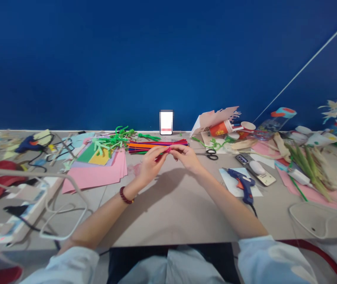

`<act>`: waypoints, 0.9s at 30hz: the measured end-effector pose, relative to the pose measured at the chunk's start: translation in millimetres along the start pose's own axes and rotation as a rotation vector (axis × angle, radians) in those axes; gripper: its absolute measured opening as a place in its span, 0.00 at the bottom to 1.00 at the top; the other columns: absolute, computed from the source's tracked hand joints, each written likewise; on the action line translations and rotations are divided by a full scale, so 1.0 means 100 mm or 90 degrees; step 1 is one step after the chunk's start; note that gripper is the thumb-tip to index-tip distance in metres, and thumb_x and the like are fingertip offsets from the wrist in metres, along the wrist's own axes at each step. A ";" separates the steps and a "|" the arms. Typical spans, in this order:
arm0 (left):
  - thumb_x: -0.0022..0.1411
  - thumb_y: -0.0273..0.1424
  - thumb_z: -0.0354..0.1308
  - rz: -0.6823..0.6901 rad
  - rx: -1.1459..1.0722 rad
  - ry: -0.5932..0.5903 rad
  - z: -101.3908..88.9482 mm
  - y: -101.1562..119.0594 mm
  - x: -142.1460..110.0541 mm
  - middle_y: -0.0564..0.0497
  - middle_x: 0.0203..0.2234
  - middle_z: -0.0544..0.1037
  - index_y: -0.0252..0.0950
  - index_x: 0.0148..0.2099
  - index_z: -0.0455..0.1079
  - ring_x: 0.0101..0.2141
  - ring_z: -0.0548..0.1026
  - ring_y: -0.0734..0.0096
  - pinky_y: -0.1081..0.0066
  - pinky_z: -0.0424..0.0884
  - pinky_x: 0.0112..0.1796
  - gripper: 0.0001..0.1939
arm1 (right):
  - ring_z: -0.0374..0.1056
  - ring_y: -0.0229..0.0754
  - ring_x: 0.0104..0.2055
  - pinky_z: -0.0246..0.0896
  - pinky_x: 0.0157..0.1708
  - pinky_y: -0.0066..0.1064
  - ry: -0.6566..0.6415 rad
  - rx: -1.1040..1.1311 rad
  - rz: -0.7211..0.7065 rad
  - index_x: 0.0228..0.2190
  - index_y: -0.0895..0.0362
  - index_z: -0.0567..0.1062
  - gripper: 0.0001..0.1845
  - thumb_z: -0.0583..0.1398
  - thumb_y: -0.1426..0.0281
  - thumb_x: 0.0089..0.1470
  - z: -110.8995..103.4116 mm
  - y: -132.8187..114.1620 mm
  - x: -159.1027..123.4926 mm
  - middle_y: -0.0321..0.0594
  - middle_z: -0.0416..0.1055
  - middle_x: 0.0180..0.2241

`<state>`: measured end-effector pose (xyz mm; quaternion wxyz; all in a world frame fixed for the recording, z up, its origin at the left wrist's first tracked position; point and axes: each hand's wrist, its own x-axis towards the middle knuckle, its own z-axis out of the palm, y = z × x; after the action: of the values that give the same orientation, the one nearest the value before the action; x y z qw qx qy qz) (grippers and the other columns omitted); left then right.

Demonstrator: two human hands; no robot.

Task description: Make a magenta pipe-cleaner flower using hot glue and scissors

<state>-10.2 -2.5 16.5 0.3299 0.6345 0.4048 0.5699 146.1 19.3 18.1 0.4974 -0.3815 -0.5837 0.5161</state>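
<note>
Grip closes on a small pink piece (168,150) over the tabletop (168,215): our left hand (151,165) and right hand (187,157) pinch it together, probably for fine control; we have colourful stems (141,146) just beyond, presumably for easy reach.

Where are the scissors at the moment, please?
In the head view, the scissors lie on the table, just right of the right hand and below the orange cup.

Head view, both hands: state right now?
Left hand: closed, fingertips pinching a small pink piece.
Right hand: closed, fingertips on the same piece.
</note>
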 end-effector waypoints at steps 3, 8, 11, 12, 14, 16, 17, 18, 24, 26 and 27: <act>0.52 0.33 0.62 -0.042 -0.037 0.017 0.02 -0.02 0.01 0.46 0.39 0.76 0.40 0.39 0.77 0.39 0.73 0.65 0.69 0.71 0.37 0.10 | 0.59 0.33 0.23 0.59 0.26 0.29 -0.023 0.009 0.009 0.34 0.56 0.77 0.15 0.64 0.62 0.44 -0.02 -0.04 0.00 0.36 0.72 0.26; 0.50 0.34 0.65 -0.146 -0.176 -0.024 0.03 -0.03 0.04 0.48 0.35 0.79 0.36 0.39 0.77 0.32 0.76 0.68 0.66 0.73 0.39 0.13 | 0.60 0.33 0.23 0.58 0.24 0.28 -0.018 0.027 0.011 0.31 0.57 0.77 0.13 0.65 0.63 0.43 -0.06 -0.04 0.01 0.35 0.71 0.24; 0.49 0.34 0.66 -0.217 -0.257 -0.060 0.01 -0.03 0.07 0.48 0.32 0.80 0.34 0.39 0.77 0.31 0.76 0.70 0.67 0.73 0.38 0.13 | 0.62 0.33 0.23 0.57 0.23 0.27 -0.024 0.054 -0.011 0.33 0.55 0.76 0.14 0.66 0.64 0.42 -0.07 -0.02 0.02 0.34 0.70 0.23; 0.49 0.33 0.66 -0.235 -0.279 -0.069 0.01 -0.03 0.08 0.48 0.31 0.80 0.34 0.38 0.76 0.30 0.76 0.70 0.68 0.73 0.37 0.13 | 0.63 0.34 0.23 0.57 0.23 0.27 -0.028 0.052 -0.018 0.33 0.55 0.76 0.14 0.66 0.64 0.42 -0.07 -0.01 0.02 0.34 0.70 0.23; 0.48 0.32 0.66 -0.268 -0.322 -0.083 -0.01 -0.06 0.09 0.47 0.29 0.80 0.33 0.39 0.76 0.28 0.76 0.71 0.70 0.73 0.35 0.14 | 0.64 0.35 0.25 0.59 0.24 0.28 -0.037 0.028 -0.024 0.33 0.56 0.77 0.13 0.66 0.63 0.43 -0.08 -0.02 0.02 0.36 0.72 0.25; 0.46 0.32 0.68 -0.294 -0.363 -0.092 -0.03 -0.09 0.10 0.49 0.27 0.79 0.33 0.40 0.74 0.26 0.76 0.72 0.72 0.73 0.31 0.16 | 0.63 0.35 0.25 0.59 0.25 0.28 -0.044 0.007 -0.023 0.32 0.56 0.77 0.13 0.66 0.63 0.43 -0.09 -0.03 0.02 0.37 0.73 0.27; 0.45 0.31 0.68 -0.303 -0.377 -0.095 -0.03 -0.10 0.11 0.50 0.27 0.79 0.33 0.40 0.73 0.25 0.76 0.73 0.73 0.72 0.29 0.17 | 0.63 0.34 0.25 0.59 0.25 0.29 -0.050 0.002 -0.022 0.32 0.56 0.78 0.13 0.66 0.63 0.43 -0.10 -0.04 0.02 0.38 0.73 0.28; 0.45 0.31 0.69 -0.311 -0.387 -0.098 -0.04 -0.12 0.11 0.51 0.26 0.79 0.34 0.40 0.72 0.24 0.76 0.74 0.74 0.72 0.28 0.18 | 0.62 0.34 0.25 0.59 0.25 0.29 -0.061 -0.002 -0.019 0.32 0.56 0.78 0.13 0.66 0.63 0.43 -0.11 -0.04 0.02 0.38 0.73 0.28; 0.43 0.31 0.70 -0.358 -0.410 -0.128 -0.04 -0.13 0.11 0.51 0.21 0.77 0.32 0.32 0.68 0.22 0.75 0.75 0.76 0.71 0.26 0.16 | 0.64 0.35 0.27 0.60 0.27 0.28 -0.095 -0.055 -0.039 0.31 0.56 0.79 0.11 0.65 0.64 0.44 -0.15 -0.07 0.02 0.38 0.73 0.29; 0.41 0.31 0.70 -0.381 -0.413 -0.137 -0.04 -0.11 0.12 0.51 0.21 0.76 0.32 0.30 0.68 0.21 0.74 0.76 0.76 0.70 0.25 0.16 | 0.65 0.36 0.29 0.61 0.28 0.29 -0.098 -0.073 -0.057 0.31 0.55 0.79 0.10 0.65 0.64 0.44 -0.15 -0.08 0.01 0.38 0.73 0.30; 0.40 0.31 0.71 -0.394 -0.415 -0.142 -0.04 -0.09 0.12 0.51 0.20 0.76 0.32 0.28 0.68 0.20 0.74 0.76 0.77 0.69 0.24 0.16 | 0.66 0.37 0.29 0.62 0.29 0.30 -0.101 -0.079 -0.064 0.30 0.54 0.80 0.10 0.65 0.63 0.43 -0.16 -0.08 0.01 0.38 0.72 0.29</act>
<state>-15.1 12.1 14.1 0.7083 0.4045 0.3370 0.4703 161.6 22.4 25.6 0.4500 -0.3400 -0.6706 0.4819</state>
